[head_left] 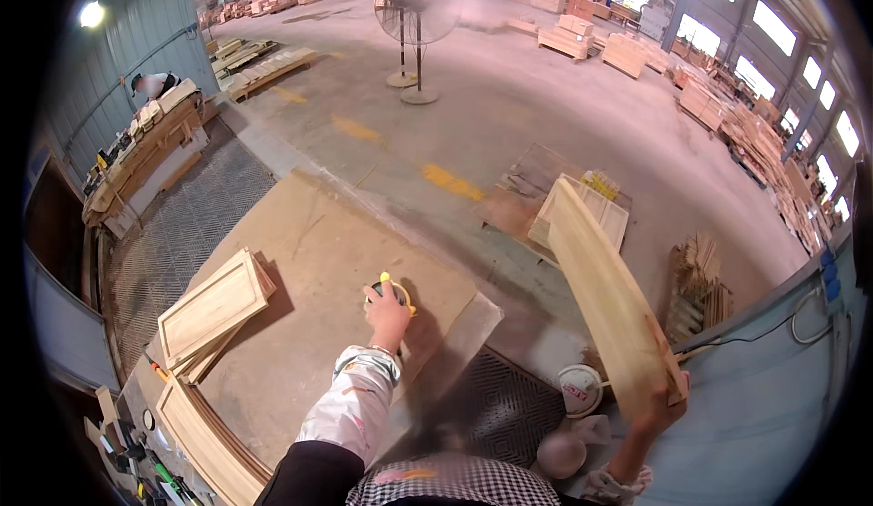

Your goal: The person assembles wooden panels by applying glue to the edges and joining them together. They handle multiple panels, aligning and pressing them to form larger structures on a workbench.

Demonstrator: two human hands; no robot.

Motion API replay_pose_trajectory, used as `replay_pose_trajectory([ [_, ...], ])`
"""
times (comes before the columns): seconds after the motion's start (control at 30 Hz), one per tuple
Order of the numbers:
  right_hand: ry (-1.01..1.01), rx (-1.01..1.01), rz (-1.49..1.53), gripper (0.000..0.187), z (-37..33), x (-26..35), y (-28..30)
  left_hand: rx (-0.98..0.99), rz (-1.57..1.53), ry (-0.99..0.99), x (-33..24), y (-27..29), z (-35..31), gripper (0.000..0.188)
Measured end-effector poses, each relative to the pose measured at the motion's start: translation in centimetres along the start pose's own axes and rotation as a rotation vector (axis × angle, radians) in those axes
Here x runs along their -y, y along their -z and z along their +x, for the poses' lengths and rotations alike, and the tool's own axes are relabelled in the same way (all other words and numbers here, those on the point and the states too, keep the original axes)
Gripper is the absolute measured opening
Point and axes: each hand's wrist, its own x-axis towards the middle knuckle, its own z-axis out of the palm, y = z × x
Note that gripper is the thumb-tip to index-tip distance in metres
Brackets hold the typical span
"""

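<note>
My left hand (389,313) reaches out over the workbench (318,229) and is closed on a round yellow-and-black tool (406,295). The palm and fingers hide most of that tool, so its exact kind does not show. Off to the right, my right hand (658,411) grips the near end of a long pale wooden panel (605,301), which is raised and tilted beside the bench. Framed wooden door panels (215,306) lie stacked at the bench's left side, with more framed panels (209,442) nearer to me.
Hand tools (164,474) lie at the lower left. Beyond the bench, a low pallet (518,199) carries another panel. A white bucket (580,390) stands on the right, near bundled wood strips (698,279). Farther off are standing fans (418,47) and a person at another bench (150,156).
</note>
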Motion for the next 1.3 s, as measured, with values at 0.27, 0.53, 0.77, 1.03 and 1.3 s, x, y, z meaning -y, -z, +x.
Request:
replay_pose_trajectory([
  [0.27,0.265,0.212,0.114,0.052,-1.7,-4.8,-3.6,-0.035,-0.642,0.028,4.3,0.4,2.0,0.07],
  [0.53,-0.134,0.7,0.537,0.039,-8.6,-1.3,-15.8,-0.176,-1.049,0.064,17.2,16.4,-11.7,0.068],
  [0.77,-0.249,1.059,0.422,0.032,-20.8,-3.2,-20.1,-0.133,-0.563,-0.007,11.3,28.5,-13.9,0.064],
  [1.03,-0.209,1.191,0.148,0.027,-23.7,-3.4,-19.3,0.039,0.014,-0.209,10.0,20.0,-13.0,0.061],
  [1.3,-0.134,1.228,0.023,0.029,-23.8,-3.1,-18.7,0.269,0.103,-0.447,3.8,18.4,-17.6,0.061],
])
